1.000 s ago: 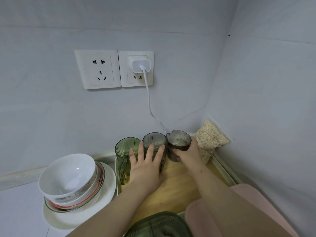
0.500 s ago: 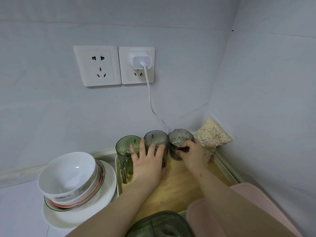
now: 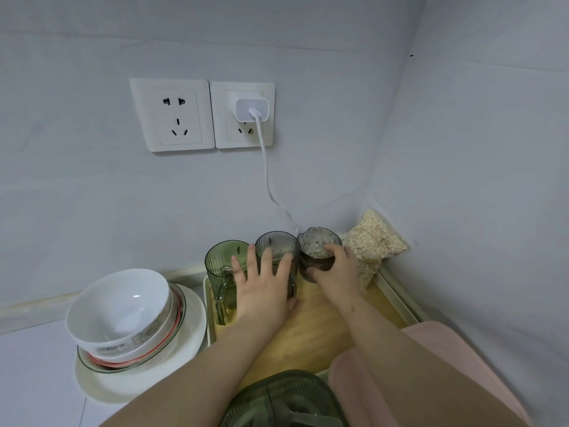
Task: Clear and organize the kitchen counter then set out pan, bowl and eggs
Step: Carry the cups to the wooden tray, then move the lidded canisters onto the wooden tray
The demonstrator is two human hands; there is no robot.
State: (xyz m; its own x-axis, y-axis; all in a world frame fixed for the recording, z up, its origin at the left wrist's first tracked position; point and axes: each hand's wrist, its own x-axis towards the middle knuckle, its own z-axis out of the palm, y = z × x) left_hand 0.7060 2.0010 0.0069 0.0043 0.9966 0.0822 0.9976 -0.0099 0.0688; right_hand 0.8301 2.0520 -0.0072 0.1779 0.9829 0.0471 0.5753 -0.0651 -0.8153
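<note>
Three ribbed cups stand in a row at the back of a wooden tray (image 3: pixel 311 331): a green cup (image 3: pixel 220 261), a grey cup (image 3: pixel 278 245) and a dark cup (image 3: pixel 317 245) at the right. My left hand (image 3: pixel 264 285) lies with straight spread fingers against the green and grey cups. My right hand (image 3: pixel 337 271) grips the dark cup around its side, thumb at the rim. A white bowl (image 3: pixel 120 309) sits atop a stack of dishes at the left.
The stack rests on a white plate (image 3: pixel 135 383) on the white counter. A bag of oats (image 3: pixel 374 241) leans in the wall corner. A charger (image 3: pixel 251 110) with a white cable hangs from the wall socket. A green lidded jug (image 3: pixel 283 402) and a pink cloth (image 3: pixel 431 343) lie near me.
My right hand shifted its hold on the dark cup, thumb now over the rim. The left hand stays against the two cups. The view tilted slightly.
</note>
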